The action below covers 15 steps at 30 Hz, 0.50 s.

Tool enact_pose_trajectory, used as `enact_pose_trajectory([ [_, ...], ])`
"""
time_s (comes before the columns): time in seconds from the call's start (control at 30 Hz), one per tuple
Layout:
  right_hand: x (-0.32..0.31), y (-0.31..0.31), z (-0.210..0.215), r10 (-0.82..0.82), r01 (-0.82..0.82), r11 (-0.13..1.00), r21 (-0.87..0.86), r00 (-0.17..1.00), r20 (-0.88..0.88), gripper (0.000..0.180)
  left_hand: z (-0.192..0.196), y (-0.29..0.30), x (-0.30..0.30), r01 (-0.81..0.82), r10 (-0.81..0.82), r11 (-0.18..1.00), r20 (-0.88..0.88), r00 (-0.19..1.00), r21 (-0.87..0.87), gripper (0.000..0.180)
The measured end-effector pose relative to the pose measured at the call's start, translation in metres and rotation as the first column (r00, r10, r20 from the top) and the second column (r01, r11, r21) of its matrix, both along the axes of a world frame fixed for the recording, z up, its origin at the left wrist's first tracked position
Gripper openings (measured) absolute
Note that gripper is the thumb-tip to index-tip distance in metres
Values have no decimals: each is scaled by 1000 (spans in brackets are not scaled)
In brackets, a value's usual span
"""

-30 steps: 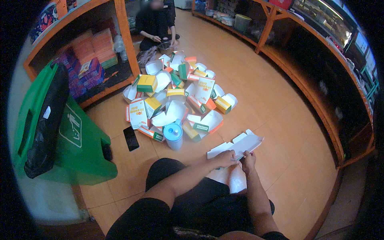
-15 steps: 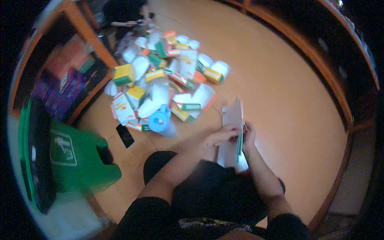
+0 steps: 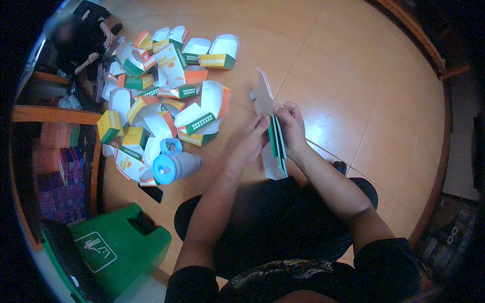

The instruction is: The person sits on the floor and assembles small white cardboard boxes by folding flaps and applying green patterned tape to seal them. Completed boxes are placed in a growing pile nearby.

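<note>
Several flat cardboard box blanks (image 3: 263, 98) stand nearly edge-on above my lap, their plain greyish side toward the left and green edges showing between the layers. My left hand (image 3: 255, 135) grips them from the left, thumb up by the edge. From the other side, my right hand (image 3: 292, 126) is closed at the edge of the same blanks, its thumb and fingers bent together. Left of my hands, a heap of folded paper food boxes (image 3: 174, 70) in white, yellow, green and orange lies on the floor.
A blue-lidded tumbler (image 3: 184, 166) stands at the heap's near edge, beside a dark phone (image 3: 151, 193). A green bin (image 3: 129, 242) is at the lower left, near a wooden shelf (image 3: 55, 115) holding stacked packs. Another person (image 3: 81, 55) sits at the far left.
The view has swung, so the heap and bin sit further left, the bin also lower. My right fingers have moved in against the blanks, whose layers now show slightly fanned.
</note>
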State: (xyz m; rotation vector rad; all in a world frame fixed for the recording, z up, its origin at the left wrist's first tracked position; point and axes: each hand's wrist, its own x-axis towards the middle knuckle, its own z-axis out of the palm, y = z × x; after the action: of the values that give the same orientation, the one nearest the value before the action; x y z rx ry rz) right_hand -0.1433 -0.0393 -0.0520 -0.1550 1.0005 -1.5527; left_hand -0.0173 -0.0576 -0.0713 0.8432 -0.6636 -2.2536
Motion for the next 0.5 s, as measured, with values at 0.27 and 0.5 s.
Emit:
enact_pose_trajectory([
  [0.27, 0, 1, 3, 19, -91, 985, -150, 906, -422, 35, 8, -1, 1, -61, 62, 997, 14, 998, -50, 29],
  [0.5, -26, -8, 4, 49, -102, 994, -33, 706, -706, 31, 0, -2, 0, -93, 108, 985, 98, 989, -147, 21],
])
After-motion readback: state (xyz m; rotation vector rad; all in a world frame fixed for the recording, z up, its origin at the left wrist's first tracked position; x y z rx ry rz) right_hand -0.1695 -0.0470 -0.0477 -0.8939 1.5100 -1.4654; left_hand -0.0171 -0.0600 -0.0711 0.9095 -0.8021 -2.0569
